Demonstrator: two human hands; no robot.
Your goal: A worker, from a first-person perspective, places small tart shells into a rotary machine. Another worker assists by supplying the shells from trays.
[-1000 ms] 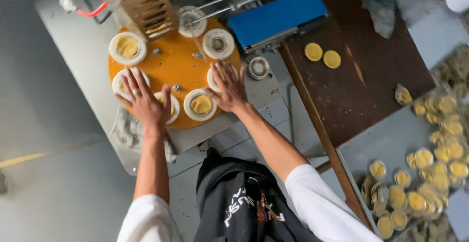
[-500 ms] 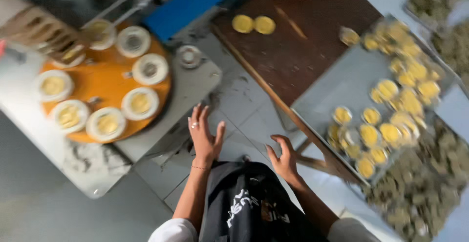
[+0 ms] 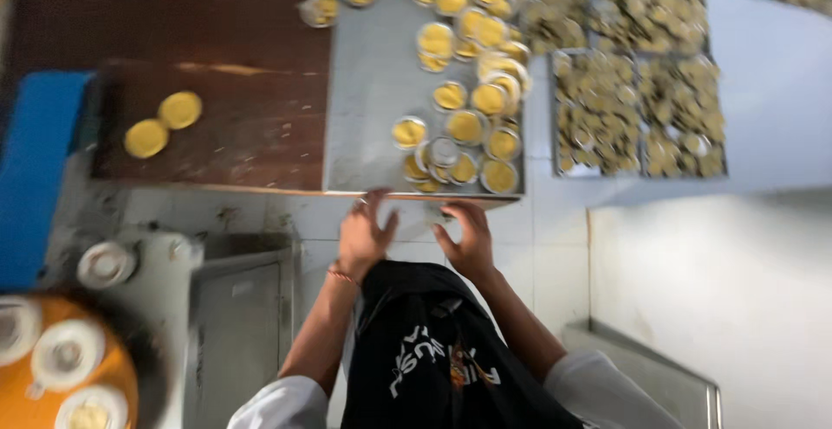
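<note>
While the view is blurred by motion, the layout reads clearly enough. At the far left, a blue slab (image 3: 35, 178) lies beside a dark wooden tabletop (image 3: 243, 65), and near it an orange round plate (image 3: 87, 377) carries white rings (image 3: 65, 355) with yellow filling. On the wood sit two yellow discs (image 3: 163, 123), touching each other. Further right, a grey metal tray (image 3: 373, 108) rests on the tabletop and holds many small round tins of yellow dough (image 3: 468, 126), crowded toward its right side. The left hand (image 3: 364, 234) hovers at the tray's near edge, fingers spread and holding nothing. The right hand (image 3: 466, 240) is just beside it, fingers loosely curled and open, also holding nothing, just below the nearest tins. Between the forearms hangs a black apron (image 3: 433, 360). Right of the tray, more trays of filled tins (image 3: 637, 108) lie on a pale surface.
</note>
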